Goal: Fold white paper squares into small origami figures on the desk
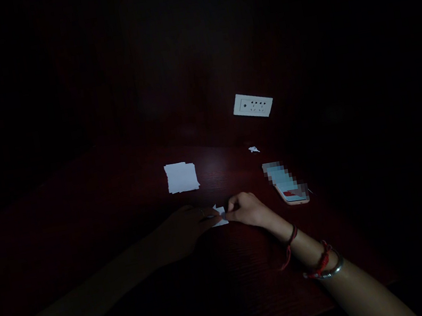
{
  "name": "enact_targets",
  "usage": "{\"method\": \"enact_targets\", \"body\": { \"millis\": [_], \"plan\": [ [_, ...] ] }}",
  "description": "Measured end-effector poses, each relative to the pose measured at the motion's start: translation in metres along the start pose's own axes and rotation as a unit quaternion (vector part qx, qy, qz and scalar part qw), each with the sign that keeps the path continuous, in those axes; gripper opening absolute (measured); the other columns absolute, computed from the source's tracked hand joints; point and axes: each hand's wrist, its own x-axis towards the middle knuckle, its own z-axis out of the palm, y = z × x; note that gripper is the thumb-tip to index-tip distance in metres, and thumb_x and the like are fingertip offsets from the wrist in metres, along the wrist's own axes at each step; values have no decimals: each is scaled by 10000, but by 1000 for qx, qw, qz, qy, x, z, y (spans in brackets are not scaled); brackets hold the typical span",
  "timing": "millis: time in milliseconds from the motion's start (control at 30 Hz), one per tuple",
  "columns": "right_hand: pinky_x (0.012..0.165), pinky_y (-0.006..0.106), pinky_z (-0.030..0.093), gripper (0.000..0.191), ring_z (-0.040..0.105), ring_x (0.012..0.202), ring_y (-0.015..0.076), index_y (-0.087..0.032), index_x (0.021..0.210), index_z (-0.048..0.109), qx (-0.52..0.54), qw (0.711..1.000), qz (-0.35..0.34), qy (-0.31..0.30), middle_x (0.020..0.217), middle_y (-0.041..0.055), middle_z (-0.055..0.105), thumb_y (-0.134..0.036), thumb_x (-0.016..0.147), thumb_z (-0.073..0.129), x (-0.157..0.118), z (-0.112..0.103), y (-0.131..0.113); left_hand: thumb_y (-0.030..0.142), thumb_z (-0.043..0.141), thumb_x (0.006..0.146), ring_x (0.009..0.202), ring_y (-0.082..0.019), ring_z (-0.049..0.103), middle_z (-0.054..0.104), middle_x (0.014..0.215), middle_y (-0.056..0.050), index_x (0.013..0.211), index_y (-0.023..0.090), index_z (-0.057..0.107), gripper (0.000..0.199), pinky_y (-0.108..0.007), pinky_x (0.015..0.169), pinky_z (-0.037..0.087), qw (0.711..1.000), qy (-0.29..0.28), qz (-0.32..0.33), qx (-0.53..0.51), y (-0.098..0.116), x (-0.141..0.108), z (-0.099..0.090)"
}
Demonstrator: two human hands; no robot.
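Observation:
Between my two hands, low over the dark red table, is a small piece of white paper (222,222) that looks folded, with a pointed corner sticking up. My left hand (188,226) lies in shadow and pinches the paper's left part with its fingers; a ring shows on one finger. From the right, my right hand (247,209) grips the paper's right edge between thumb and forefinger, its other fingers curled. Beyond my left hand rests a stack of white paper sheets (182,177), slightly uneven at the edges.
To the right of my hands lies a phone (286,183) with its screen lit. A crumpled white scrap (254,149) sits farther back, below a white wall socket (253,105). The dark wooden table (214,176) runs up to the wall. Surroundings are very dark.

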Motion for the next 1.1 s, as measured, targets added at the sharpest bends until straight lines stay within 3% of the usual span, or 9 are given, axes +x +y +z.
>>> {"method": "enact_targets", "body": {
  "millis": [100, 200, 300, 600, 1100],
  "plan": [
    [533, 165, 345, 67, 484, 579, 75, -147, 672, 596, -1, 999, -34, 20, 628, -26, 551, -208, 648, 579, -8, -3, 0, 30, 431, 722, 1094, -208, 419, 404, 1265, -43, 1239, 237, 346, 563, -358, 888, 293, 1000, 1, 0, -1, 2, -1, -3],
    [641, 174, 377, 131, 499, 702, 88, -156, 801, 608, -27, 985, -162, 53, 768, 3, 541, -131, 681, 561, -18, -8, 2, 21, 431, 709, 1103, -208, 410, 412, 1259, -40, 1238, 237, 346, 578, -348, 877, 299, 1000, 4, 1, -6, 4, -3, -7],
    [705, 189, 375, 244, 499, 775, 94, -217, 902, 620, -94, 963, -251, 10, 867, 15, 518, -93, 754, 470, -25, -13, 1, 29, 434, 714, 1110, -204, 402, 416, 1253, -43, 1239, 228, 344, 568, -340, 875, 302, 1000, 11, 7, -18, 4, -4, -11],
    [622, 205, 359, 317, 502, 693, 96, -277, 1093, 523, -250, 929, -273, -16, 907, 6, 519, -160, 825, 402, -30, -18, -5, 16, 402, 732, 1101, -204, 410, 432, 1243, -46, 1220, 219, 358, 530, -343, 832, 318, 1000, 13, 20, -13, 0, -1, -10],
    [618, 213, 347, 246, 521, 730, 110, -215, 985, 577, -294, 913, -280, -42, 863, 17, 562, -181, 828, 392, -31, -23, -6, 45, 393, 777, 1121, -171, 403, 440, 1242, -27, 1210, 215, 369, 466, -328, 889, 279, 1000, 15, 25, -10, 1, 2, -5]
  ]
}}
